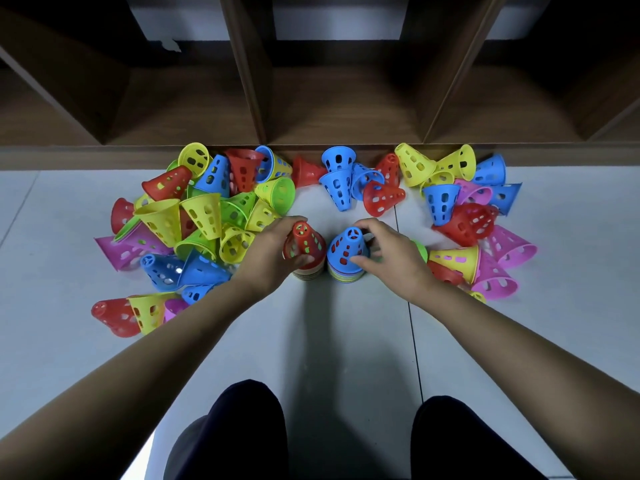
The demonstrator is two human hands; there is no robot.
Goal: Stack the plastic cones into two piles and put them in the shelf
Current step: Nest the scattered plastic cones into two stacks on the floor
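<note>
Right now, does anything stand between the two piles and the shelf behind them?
Yes. On the floor between them lie a blue cone and a red cone, others against the shelf front. The left hand grips the red-topped pile, the right hand the blue-topped pile; lifting them probably clears these.

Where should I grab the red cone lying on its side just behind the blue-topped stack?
Take the red cone by its narrow end, which points right, coming from above with thumb and fingers across the taper. Its wide mouth faces left and toward you, so that grip probably lets you turn it mouth-down onto the blue-topped stack, which the right hand holds.
</note>
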